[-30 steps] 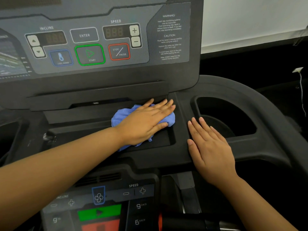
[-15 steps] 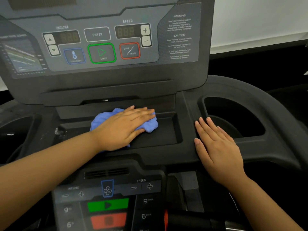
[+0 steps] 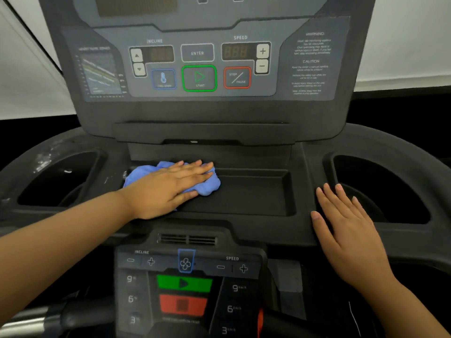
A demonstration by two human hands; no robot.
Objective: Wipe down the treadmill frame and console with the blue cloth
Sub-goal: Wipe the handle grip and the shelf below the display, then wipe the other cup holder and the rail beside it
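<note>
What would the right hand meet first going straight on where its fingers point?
Likely the lower edge of the console panel; the right hand lies flat on the frame strip between storage tray and right cup holder.

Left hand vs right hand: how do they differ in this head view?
1. The left hand presses flat on the blue cloth. The right hand lies on the bare frame and touches no cloth.
2. The left hand is in the centre tray. The right hand is between that tray and the right cup holder.
3. The left hand's fingers point rightward across the tray. The right hand's fingers point forward.

Shared: both are palm down with straight fingers.
</note>
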